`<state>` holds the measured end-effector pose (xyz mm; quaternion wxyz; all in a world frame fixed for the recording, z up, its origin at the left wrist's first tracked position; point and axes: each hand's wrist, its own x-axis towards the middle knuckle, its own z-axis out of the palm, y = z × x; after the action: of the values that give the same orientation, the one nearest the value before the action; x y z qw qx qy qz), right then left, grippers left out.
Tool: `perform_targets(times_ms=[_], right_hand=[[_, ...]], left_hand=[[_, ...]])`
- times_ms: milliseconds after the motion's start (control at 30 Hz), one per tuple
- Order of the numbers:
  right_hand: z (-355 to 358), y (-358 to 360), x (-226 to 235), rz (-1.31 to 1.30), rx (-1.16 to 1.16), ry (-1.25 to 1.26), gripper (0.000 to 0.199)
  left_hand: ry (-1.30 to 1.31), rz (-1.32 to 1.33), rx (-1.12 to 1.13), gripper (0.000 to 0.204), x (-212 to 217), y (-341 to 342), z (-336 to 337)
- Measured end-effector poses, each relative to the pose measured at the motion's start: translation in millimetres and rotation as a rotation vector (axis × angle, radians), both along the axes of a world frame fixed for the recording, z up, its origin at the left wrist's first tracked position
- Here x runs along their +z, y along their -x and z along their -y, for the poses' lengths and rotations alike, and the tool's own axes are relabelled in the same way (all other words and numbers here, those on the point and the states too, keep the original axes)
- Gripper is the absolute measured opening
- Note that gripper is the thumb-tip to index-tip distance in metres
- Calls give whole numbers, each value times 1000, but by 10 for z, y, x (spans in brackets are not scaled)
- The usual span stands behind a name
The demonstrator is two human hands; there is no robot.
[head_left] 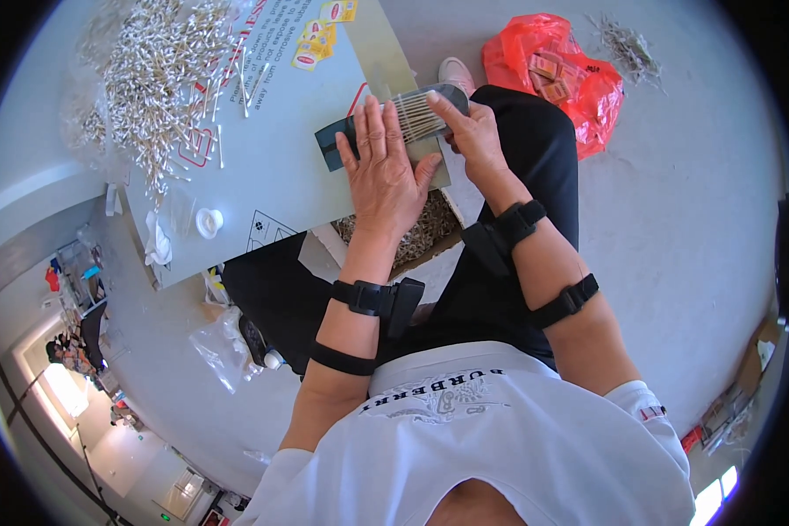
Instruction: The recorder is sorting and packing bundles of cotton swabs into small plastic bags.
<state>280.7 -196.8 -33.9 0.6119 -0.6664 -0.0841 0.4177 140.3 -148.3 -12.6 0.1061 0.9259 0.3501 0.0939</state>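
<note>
A dark, flat, narrow tray (328, 147) lies slantwise at the table's right corner. On it is a row of cotton swabs (418, 117), side by side. My left hand (380, 188) rests flat across the tray and the left end of the row, its fingers stretched out and its thumb apart. My right hand (480, 145) grips the tray's right end, thumb on top near the swabs and the other fingers curled beneath, partly hidden. Part of the row is covered by my left hand.
A big heap of loose cotton swabs (153, 79) covers the table's left (272, 149). Yellow packets (316, 44) lie at the far edge, a white round cap (209, 223) nearer. Below sits an open carton (430, 232). A red bag (579, 101) stands on the floor.
</note>
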Motion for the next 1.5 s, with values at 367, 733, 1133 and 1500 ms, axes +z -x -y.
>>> perform_targets(times_ms=[367, 733, 1133, 1500], right_hand=[[111, -37, -175, -187, 9, -192, 8], [-13, -33, -84, -326, -121, -89, 27], [-158, 12, -341, 626, -87, 87, 52], [-53, 32, -196, -132, -152, -63, 41]], left_hand=[[28, -57, -50, 88, -36, -35, -1], [27, -64, -46, 85, -51, -15, -10], [25, -48, -40, 85, -49, -39, 3], [46, 7, 105, 85, -111, 137, -2]])
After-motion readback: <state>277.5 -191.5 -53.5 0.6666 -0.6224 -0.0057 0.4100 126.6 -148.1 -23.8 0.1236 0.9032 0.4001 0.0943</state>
